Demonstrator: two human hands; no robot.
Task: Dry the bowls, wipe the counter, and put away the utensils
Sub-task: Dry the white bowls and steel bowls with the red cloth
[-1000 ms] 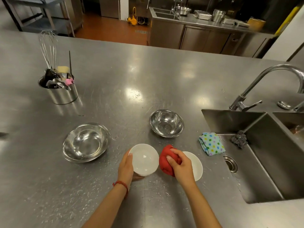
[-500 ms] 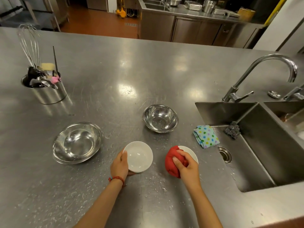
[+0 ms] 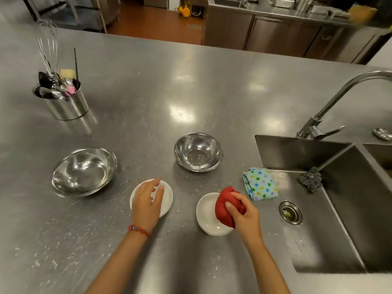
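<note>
my right hand (image 3: 244,215) is bunched around the red cloth (image 3: 226,205), which hangs over the right rim of the near white bowl (image 3: 209,217) on the counter (image 3: 148,107). my left hand (image 3: 147,201), fingers loose and spread, hovers on the other white bowl (image 3: 166,198) (gripping nothing). the cloth hand is nearer, so the bowl lies just left of it.

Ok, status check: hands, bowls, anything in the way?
Left hand open over left white bowl. Right hand grips red cloth at right white bowl. Nothing blocking; counter wet.
</note>
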